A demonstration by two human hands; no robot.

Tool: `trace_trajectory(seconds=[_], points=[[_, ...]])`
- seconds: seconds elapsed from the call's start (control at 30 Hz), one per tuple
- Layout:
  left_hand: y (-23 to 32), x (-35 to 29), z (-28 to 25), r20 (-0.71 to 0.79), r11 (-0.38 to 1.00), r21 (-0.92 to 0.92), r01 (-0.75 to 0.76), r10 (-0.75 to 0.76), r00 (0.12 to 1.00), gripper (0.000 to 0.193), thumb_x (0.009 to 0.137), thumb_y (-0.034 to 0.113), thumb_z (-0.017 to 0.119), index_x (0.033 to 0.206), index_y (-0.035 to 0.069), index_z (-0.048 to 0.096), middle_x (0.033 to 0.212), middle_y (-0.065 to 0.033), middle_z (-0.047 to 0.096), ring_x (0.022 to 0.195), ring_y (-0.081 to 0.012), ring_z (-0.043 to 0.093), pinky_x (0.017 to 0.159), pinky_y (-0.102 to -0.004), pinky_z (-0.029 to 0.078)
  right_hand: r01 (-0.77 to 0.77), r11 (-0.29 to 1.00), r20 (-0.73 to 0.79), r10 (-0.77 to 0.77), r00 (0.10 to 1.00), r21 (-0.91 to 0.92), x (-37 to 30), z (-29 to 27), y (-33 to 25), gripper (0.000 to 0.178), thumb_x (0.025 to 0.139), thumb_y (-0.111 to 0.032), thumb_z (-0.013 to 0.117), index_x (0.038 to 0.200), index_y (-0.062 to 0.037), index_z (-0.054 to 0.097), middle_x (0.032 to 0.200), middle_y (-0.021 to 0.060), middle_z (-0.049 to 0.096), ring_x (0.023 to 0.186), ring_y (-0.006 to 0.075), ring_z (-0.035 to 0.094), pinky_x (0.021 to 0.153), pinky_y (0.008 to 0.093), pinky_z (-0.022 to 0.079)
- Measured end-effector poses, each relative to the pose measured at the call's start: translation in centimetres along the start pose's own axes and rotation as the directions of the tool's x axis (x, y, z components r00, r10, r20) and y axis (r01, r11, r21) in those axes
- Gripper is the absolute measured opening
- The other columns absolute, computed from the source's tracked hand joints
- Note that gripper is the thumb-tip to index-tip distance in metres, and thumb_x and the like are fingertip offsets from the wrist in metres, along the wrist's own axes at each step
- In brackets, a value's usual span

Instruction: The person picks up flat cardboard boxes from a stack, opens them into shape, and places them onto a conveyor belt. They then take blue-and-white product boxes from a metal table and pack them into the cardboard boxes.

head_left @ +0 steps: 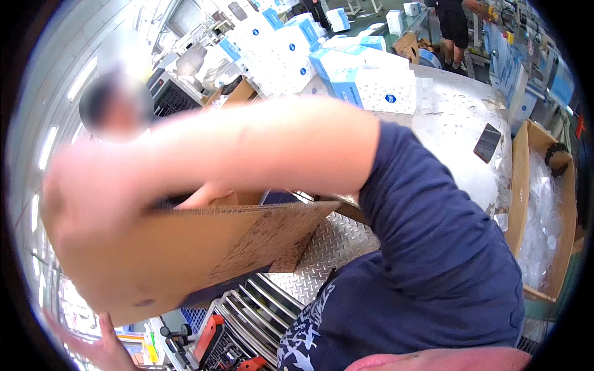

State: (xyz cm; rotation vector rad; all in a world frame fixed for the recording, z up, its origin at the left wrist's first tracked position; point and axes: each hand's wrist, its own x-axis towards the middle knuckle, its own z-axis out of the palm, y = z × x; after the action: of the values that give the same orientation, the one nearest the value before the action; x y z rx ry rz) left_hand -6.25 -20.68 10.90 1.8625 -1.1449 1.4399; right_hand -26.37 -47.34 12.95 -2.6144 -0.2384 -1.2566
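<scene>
A large brown cardboard box (204,247) is tilted in front of me at the left, its near side scuffed. My right arm reaches across above it. My right hand (83,191), smeared by motion, closes over the box's upper far-left edge. Low at the left, my left hand (108,346) has its thumb against the box's bottom corner, seemingly gripping it from below. A finger or part of a hand (207,195) shows at the box's top opening; I cannot tell whose it is. What lies inside is mostly hidden.
A metal roller conveyor (263,303) runs below the box, beside a diamond-plate surface (337,247). White-and-blue cartons (383,89) and a phone (487,142) lie on the worktable (445,123). An open carton of clear plastic (539,229) stands right. Another person (117,108) is beyond the box.
</scene>
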Motion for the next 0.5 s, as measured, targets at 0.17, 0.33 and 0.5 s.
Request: trace_trajectory(seconds=[0.17, 0.33, 0.5], points=[[0.0, -5.0, 4.8, 0.595, 0.759, -0.589, 0.278, 0.175, 0.784, 0.037, 0.095, 0.018, 0.051, 0.125, -0.003, 0.045, 0.112, -0.0119, 0.057, 0.099, -0.0173, 0.053, 0.089, -0.0301, 0.043, 0.147, 0.984, 0.225, -0.166, 0.960, 0.100, 0.6, 3.5, -3.3, 0.034, 0.071, -0.022, 0.061, 0.093, 0.0033, 0.061, 0.082, 0.0237, 0.064, 0.082, 0.0378, 0.063, 0.073, 0.0420, 0.050], [-11.7, -15.5, 7.6, 0.422, 0.301, -0.703, 0.644, -0.552, 0.719, 0.032, 0.095, 0.020, 0.050, 0.120, 0.000, 0.049, 0.112, -0.0104, 0.057, 0.098, -0.0181, 0.055, 0.085, -0.0323, 0.045, -0.088, 0.994, 0.615, 0.029, 0.788, 0.066, -4.7, 5.2, -0.9, 0.051, 0.071, -0.021, 0.067, 0.116, -0.0060, 0.049, 0.095, 0.0195, 0.063, 0.094, 0.0375, 0.060, 0.082, 0.0440, 0.046], [-22.0, -36.3, 13.4, 0.576, 0.391, -0.386, 0.835, -0.605, 0.549, 0.050, 0.094, 0.024, 0.054, 0.134, 0.001, 0.036, 0.128, -0.0133, 0.048, 0.115, -0.0230, 0.046, 0.099, -0.0371, 0.038, -0.168, 0.951, 0.843, 0.309, 0.441, -0.261, -13.0, 12.5, -0.3, 0.023, 0.078, -0.018, 0.062, 0.090, 0.0004, 0.057, 0.082, 0.0204, 0.064, 0.082, 0.0357, 0.063, 0.075, 0.0451, 0.050]])
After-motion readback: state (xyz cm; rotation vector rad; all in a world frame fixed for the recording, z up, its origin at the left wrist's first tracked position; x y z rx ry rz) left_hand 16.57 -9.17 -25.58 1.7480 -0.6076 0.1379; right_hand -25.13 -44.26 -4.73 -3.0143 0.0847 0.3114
